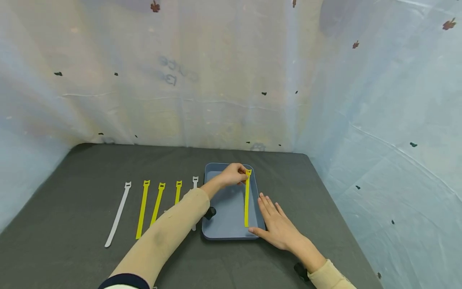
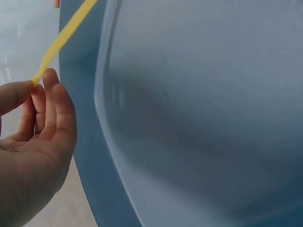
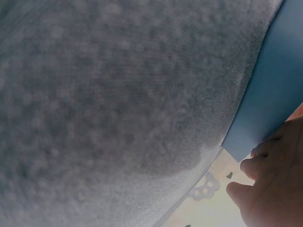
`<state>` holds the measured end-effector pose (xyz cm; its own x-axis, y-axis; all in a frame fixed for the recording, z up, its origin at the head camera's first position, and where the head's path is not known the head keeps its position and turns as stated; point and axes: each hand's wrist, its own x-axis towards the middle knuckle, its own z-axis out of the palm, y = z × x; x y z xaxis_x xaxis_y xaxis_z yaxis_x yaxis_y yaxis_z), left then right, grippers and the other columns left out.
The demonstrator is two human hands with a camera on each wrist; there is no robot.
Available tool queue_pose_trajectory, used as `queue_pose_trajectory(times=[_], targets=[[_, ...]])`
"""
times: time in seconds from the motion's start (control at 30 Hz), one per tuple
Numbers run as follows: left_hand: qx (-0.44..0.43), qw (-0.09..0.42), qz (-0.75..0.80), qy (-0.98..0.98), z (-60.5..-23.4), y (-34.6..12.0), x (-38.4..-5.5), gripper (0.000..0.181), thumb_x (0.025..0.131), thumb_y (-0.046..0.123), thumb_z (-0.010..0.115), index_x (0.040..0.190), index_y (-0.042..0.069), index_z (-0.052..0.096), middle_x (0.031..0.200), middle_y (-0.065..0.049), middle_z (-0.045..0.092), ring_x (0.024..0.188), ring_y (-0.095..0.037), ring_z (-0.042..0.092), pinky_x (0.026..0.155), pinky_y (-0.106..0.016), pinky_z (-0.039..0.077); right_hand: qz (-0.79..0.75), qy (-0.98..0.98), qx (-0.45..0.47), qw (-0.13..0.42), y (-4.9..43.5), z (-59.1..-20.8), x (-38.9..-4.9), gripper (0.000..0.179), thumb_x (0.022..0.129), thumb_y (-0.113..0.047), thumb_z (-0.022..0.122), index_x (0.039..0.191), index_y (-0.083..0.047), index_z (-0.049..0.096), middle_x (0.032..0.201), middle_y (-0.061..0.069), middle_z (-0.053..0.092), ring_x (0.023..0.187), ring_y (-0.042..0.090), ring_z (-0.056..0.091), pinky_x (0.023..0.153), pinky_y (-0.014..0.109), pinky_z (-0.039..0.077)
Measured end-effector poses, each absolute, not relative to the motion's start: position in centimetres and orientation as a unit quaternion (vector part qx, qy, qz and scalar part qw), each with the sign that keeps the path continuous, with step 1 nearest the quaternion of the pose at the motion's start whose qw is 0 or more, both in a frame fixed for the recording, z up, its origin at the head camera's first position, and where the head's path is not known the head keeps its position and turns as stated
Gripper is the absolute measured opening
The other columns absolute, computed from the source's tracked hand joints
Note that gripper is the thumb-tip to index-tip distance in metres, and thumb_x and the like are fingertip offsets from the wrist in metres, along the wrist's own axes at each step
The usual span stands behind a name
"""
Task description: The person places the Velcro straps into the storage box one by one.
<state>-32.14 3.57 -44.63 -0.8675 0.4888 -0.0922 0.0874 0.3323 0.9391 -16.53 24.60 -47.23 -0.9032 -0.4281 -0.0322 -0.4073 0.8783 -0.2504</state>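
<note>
My left hand (image 1: 232,175) reaches over the blue-grey tray (image 1: 226,212) and pinches the slotted head of a yellow cable strap (image 1: 247,202). In the left wrist view, thumb and fingertips meet on one end of that yellow strap (image 2: 66,37). The strap extends toward the near end of the tray, along its right side. My right hand (image 1: 276,225) is spread with straight fingers at the tray's right edge, its thumb near the strap's lower end. In the right wrist view, the right hand (image 3: 274,177) lies along the tray's outer wall (image 3: 265,101).
Left of the tray, several straps lie in a row on the dark grey table (image 1: 72,208): a white strap (image 1: 118,214), yellow straps (image 1: 142,210), and another white strap (image 1: 195,182) partly hidden by my left arm. Pale sheeting (image 1: 216,80) hangs behind and beside the table.
</note>
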Motion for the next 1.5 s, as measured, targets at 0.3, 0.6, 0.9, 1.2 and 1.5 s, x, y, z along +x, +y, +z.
queue_pose_trajectory(times=[0.3, 0.6, 0.9, 1.2, 1.5], targets=[[0.178, 0.148, 0.481, 0.846, -45.8, 4.6, -32.7, 0.015, 0.103, 0.010, 0.063, 0.115, -0.001, 0.063, 0.093, -0.008, 0.067, 0.084, -0.024, 0.068, 0.066, -0.027, 0.052, -0.113, 0.970, -0.213, 0.038, 24.5, -47.4, -16.7, 0.102, 0.098, -0.068, 0.056, 0.164, 0.000, 0.017, 0.173, 0.015, 0.010, 0.159, 0.035, 0.013, 0.125, 0.062, 0.017], [0.178, 0.136, 0.443, 0.868, -46.9, 4.7, -32.7, 0.012, 0.102, 0.009, 0.064, 0.111, 0.001, 0.066, 0.091, -0.007, 0.067, 0.073, -0.015, 0.061, 0.061, -0.025, 0.049, -0.115, 0.969, -0.214, 0.040, 24.4, -47.3, -16.6, 0.101, 0.099, -0.065, 0.057, 0.164, 0.001, 0.017, 0.173, 0.015, 0.009, 0.159, 0.034, 0.013, 0.125, 0.061, 0.015], [0.190, 0.114, 0.410, 0.885, -47.1, 4.8, -32.9, 0.010, 0.102, 0.010, 0.065, 0.109, 0.003, 0.067, 0.096, -0.007, 0.067, 0.079, -0.017, 0.060, 0.068, -0.029, 0.050, -0.117, 0.969, -0.213, 0.043, 24.4, -47.2, -16.6, 0.101, 0.100, -0.065, 0.057, 0.164, 0.001, 0.016, 0.173, 0.015, 0.009, 0.159, 0.035, 0.013, 0.125, 0.061, 0.015], [0.219, 0.100, 0.363, 0.900, -48.7, 4.8, -33.8, 0.013, 0.104, 0.015, 0.065, 0.113, 0.005, 0.065, 0.096, -0.003, 0.064, 0.080, -0.015, 0.059, 0.074, -0.031, 0.051, -0.121, 0.968, -0.214, 0.049, 24.5, -47.3, -16.5, 0.101, 0.099, -0.066, 0.056, 0.164, 0.001, 0.016, 0.173, 0.015, 0.008, 0.159, 0.034, 0.012, 0.125, 0.062, 0.014], [0.239, 0.087, 0.308, 0.917, -48.5, 4.9, -33.7, 0.023, 0.104, 0.019, 0.066, 0.122, 0.005, 0.063, 0.114, -0.007, 0.058, 0.098, -0.020, 0.058, 0.088, -0.037, 0.052, -0.129, 0.966, -0.217, 0.048, 24.5, -47.3, -16.6, 0.100, 0.100, -0.064, 0.057, 0.164, 0.001, 0.016, 0.173, 0.015, 0.008, 0.159, 0.034, 0.012, 0.125, 0.062, 0.013]])
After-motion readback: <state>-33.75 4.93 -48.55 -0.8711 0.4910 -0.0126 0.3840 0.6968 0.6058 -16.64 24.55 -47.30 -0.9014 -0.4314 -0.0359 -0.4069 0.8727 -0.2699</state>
